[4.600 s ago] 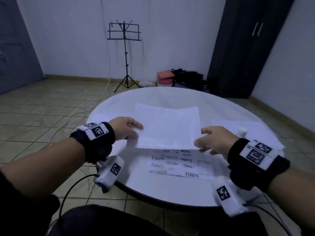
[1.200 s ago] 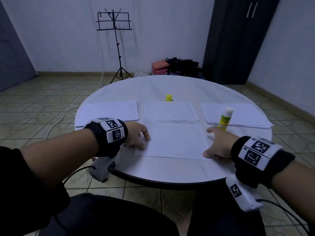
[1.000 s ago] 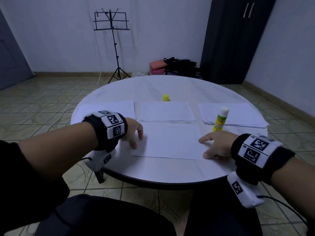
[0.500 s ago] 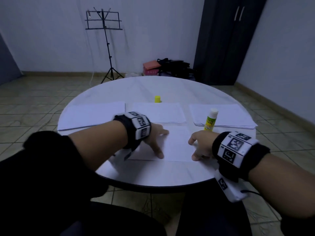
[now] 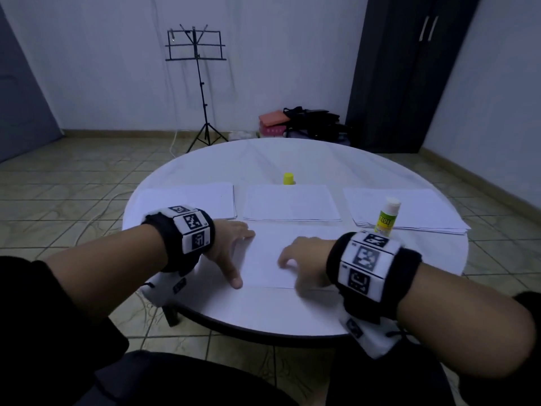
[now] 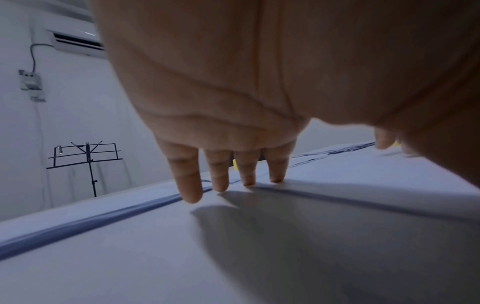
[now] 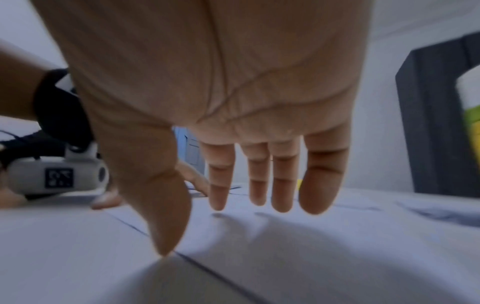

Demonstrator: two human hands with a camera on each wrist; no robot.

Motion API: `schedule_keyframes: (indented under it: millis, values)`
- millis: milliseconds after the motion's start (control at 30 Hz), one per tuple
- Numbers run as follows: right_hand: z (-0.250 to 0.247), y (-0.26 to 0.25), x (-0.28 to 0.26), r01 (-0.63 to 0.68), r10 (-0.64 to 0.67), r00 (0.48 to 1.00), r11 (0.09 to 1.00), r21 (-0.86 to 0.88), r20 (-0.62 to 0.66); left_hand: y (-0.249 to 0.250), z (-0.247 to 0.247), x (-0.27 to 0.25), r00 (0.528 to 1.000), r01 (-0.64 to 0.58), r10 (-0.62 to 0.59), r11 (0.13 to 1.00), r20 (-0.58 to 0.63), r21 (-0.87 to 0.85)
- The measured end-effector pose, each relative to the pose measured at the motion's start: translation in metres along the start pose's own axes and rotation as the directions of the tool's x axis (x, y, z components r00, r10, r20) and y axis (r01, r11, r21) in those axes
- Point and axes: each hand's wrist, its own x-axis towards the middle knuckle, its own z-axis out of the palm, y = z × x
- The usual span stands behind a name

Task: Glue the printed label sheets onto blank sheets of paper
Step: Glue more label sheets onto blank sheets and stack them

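Observation:
A blank white sheet (image 5: 270, 253) lies flat near the front of the round white table (image 5: 292, 315); earlier frames show it laid over the printed label sheet, which is hidden now. My left hand (image 5: 231, 247) lies flat on the sheet's left edge, fingers straight (image 6: 192, 185) and fingertips touching the paper. My right hand (image 5: 304, 259) is spread palm down over the sheet's right half, fingers straight (image 7: 280, 191), thumb tip on the paper. An uncapped glue stick (image 5: 387, 216) stands upright just right of the right hand.
Three paper stacks lie in a row behind the sheet: left (image 5: 187, 203), middle (image 5: 291, 202), right (image 5: 409, 209). A yellow glue cap (image 5: 288, 178) stands behind the middle stack. On the floor beyond are a music stand (image 5: 199, 83), bags (image 5: 307, 121) and a dark wardrobe (image 5: 409, 68).
The blank sheet was lowered onto the printed label sheet, covering it. Both hands then slid inward across the paper from its outer edges toward the middle.

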Motion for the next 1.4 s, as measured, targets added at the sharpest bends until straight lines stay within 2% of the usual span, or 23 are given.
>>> schedule_keyframes:
  millis: [67, 133, 267, 467, 833, 1067, 1200, 1267, 1333, 1400]
  values:
    - [-0.011, -0.017, 0.011, 0.070, -0.071, 0.997, 0.997, 0.029, 0.039, -0.003, 0.003, 0.000, 1.000, 0.022, -0.022, 1.000, 0.006, 0.001]
    - [-0.019, -0.024, 0.023, 0.070, -0.075, 0.994, 0.995, 0.065, 0.075, -0.004, 0.005, -0.002, 0.999, 0.048, -0.048, 0.999, 0.017, -0.006]
    - [-0.024, 0.000, 0.030, -0.025, 0.020, 0.995, 0.998, 0.051, 0.098, -0.004, 0.004, -0.005, 0.999, 0.046, -0.046, 0.999, -0.005, -0.023]
    - [-0.015, 0.058, 0.010, -0.180, 0.168, 0.978, 0.979, 0.093, 0.123, -0.004, 0.003, -0.004, 0.999, 0.047, -0.047, 0.998, -0.005, -0.045]
    - [-0.002, 0.086, -0.003, -0.212, 0.206, 0.965, 0.977, 0.020, 0.161, -0.004, -0.006, 0.001, 0.991, 0.132, -0.129, 0.983, 0.035, -0.127]
    - [-0.013, 0.080, 0.004, -0.220, 0.223, 0.948, 0.975, -0.039, 0.225, 0.003, -0.010, 0.011, 0.985, 0.161, -0.173, 0.948, -0.022, -0.276]
    - [-0.014, 0.076, 0.002, -0.215, 0.214, 0.951, 0.976, -0.020, 0.223, -0.003, -0.011, 0.013, 0.985, 0.157, -0.174, 0.881, 0.001, -0.447]
    - [-0.011, 0.078, 0.000, -0.227, 0.215, 0.950, 0.973, 0.029, 0.227, -0.004, -0.013, 0.009, 0.984, 0.135, -0.176, 0.826, -0.023, -0.547]
    - [-0.007, 0.080, -0.003, -0.237, 0.215, 0.951, 0.968, 0.077, 0.222, -0.003, -0.012, 0.003, 0.977, 0.092, -0.196, 0.735, -0.082, -0.671]
    - [-0.002, 0.079, -0.009, -0.251, 0.230, 0.955, 0.963, 0.097, 0.186, -0.001, -0.006, -0.003, 0.964, 0.060, -0.243, 0.596, -0.109, -0.800]
